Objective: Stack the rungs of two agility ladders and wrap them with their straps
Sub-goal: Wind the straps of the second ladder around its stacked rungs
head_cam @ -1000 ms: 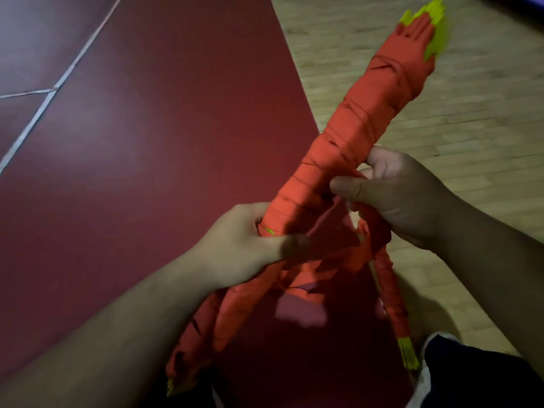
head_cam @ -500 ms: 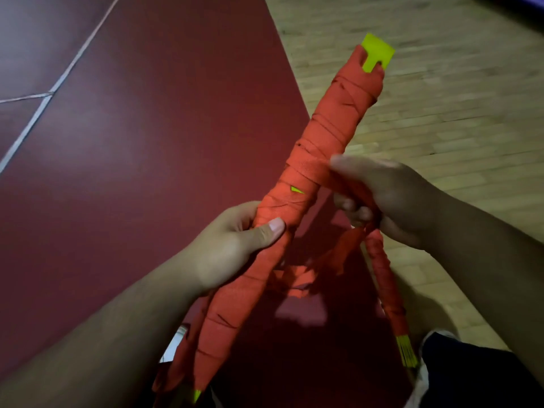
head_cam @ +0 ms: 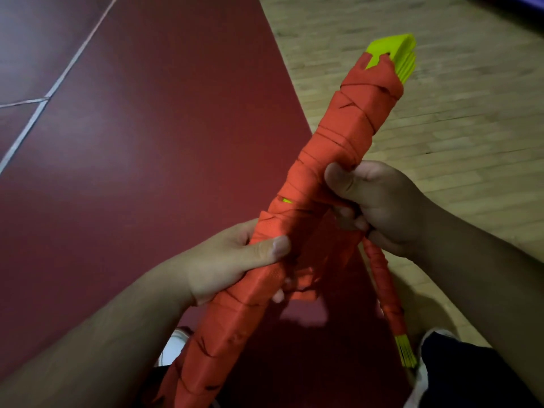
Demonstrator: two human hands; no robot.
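The long bundle of stacked yellow-green plastic rungs wound in orange-red fabric strap [head_cam: 347, 134] is held off the floor, slanting from near centre to far right. Its far end shows bare yellow-green rung tips [head_cam: 394, 51]; its near end is cut off by the bottom edge.

The left hand [head_cam: 235, 260] grips the bundle near its middle, thumb laid across the near face. The other fingers are mostly hidden behind it.

The right hand [head_cam: 379, 207] is closed just right of the bundle, thumb pressing against the wrapping. Its curled fingers hold the strap and the top of a second, thinner strap-wound bundle [head_cam: 385, 290], but the exact grip is shadowed and hard to make out. That bundle hangs down to a yellow-green fringe of rung ends [head_cam: 405, 353].

Loose, bunched strap [head_cam: 306, 278] hangs between the hands; its run cannot be traced.

Below lie a dark red mat [head_cam: 147, 142] on the left and pale wooden flooring [head_cam: 441, 128] on the right. A white shoe [head_cam: 173, 348] is partly hidden by the left forearm.
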